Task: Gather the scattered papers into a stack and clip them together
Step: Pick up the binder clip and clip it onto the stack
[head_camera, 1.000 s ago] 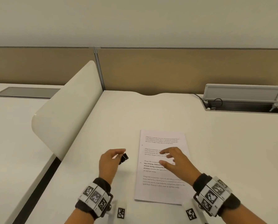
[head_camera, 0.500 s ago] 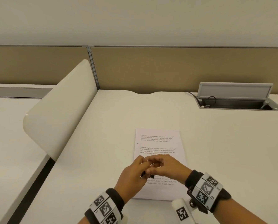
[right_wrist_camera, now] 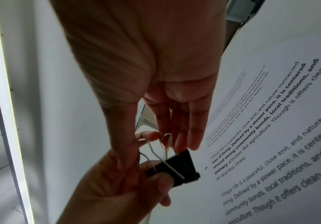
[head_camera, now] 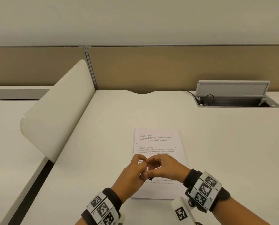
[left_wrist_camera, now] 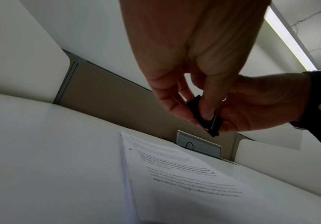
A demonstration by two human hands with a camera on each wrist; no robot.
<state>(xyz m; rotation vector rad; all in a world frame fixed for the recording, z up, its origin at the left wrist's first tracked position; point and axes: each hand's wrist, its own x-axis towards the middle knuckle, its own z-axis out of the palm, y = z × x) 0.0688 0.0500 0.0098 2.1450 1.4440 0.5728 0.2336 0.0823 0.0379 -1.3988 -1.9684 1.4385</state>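
Observation:
A neat stack of printed papers (head_camera: 156, 143) lies flat on the white desk (head_camera: 103, 143); in the left wrist view the stack (left_wrist_camera: 174, 174) shows its layered left edge. Both hands meet just above its lower half. My left hand (head_camera: 142, 166) pinches the black body of a binder clip (right_wrist_camera: 176, 168), also seen as the clip (left_wrist_camera: 203, 115) between thumb and fingers. My right hand (right_wrist_camera: 155, 148) has thumb and fingers on the clip's silver wire handles (right_wrist_camera: 165, 145). In the head view the clip is mostly hidden by the fingers.
A curved white divider (head_camera: 54, 114) rises along the desk's left side, with another desk beyond it. A cable box (head_camera: 233, 95) with a raised lid sits at the back right. A tan partition (head_camera: 151, 67) closes off the back.
My left hand carried the clip from left of the papers to over them. My right hand lifted off the stack and took hold of the clip's handles.

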